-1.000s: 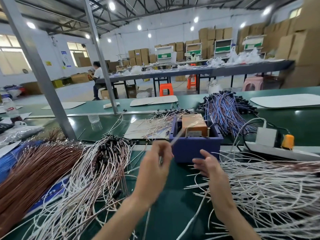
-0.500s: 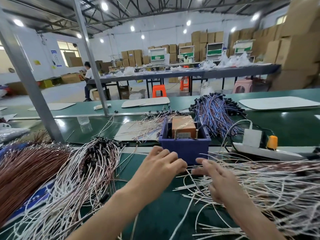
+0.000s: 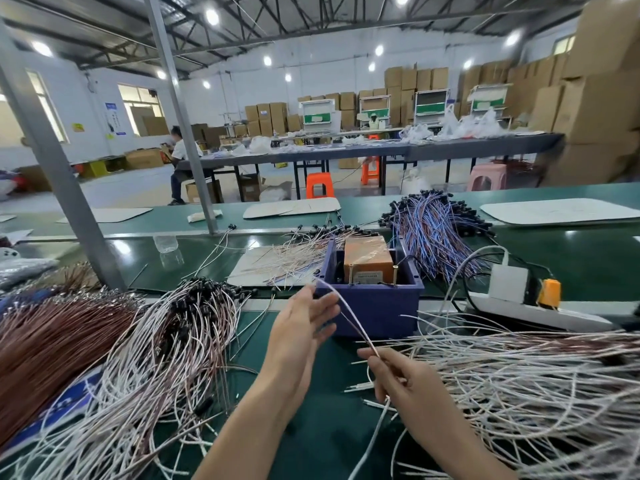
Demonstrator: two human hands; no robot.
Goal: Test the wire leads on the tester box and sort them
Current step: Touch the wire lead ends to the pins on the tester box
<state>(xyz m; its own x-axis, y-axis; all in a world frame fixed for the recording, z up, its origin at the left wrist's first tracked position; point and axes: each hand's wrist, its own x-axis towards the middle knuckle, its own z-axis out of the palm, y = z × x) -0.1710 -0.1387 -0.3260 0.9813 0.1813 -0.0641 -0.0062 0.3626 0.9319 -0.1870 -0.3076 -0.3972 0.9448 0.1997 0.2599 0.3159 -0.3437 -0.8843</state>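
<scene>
A blue tester box (image 3: pixel 372 308) with an orange unit (image 3: pixel 367 258) inside stands on the green bench. My right hand (image 3: pixel 405 382) pinches a thin white-and-brown wire lead (image 3: pixel 348 315) that slants up toward the box's front left corner. My left hand (image 3: pixel 301 332) is beside the lead's upper end with its fingers straight, holding nothing. A big heap of white leads (image 3: pixel 519 386) lies to the right. To the left lies a pile of leads with black ends (image 3: pixel 166 334).
A brown wire bundle (image 3: pixel 52 344) fills the far left. Blue-and-red leads (image 3: pixel 436 237) lie behind the box, pale leads on a card (image 3: pixel 280 265) to its left. A white power strip (image 3: pixel 530 306) with an orange plug sits right. A grey post (image 3: pixel 55 168) rises at left.
My right hand has picked a lead out of the right heap and raised it toward the box. My left hand has lifted off the bench and opened beside the lead.
</scene>
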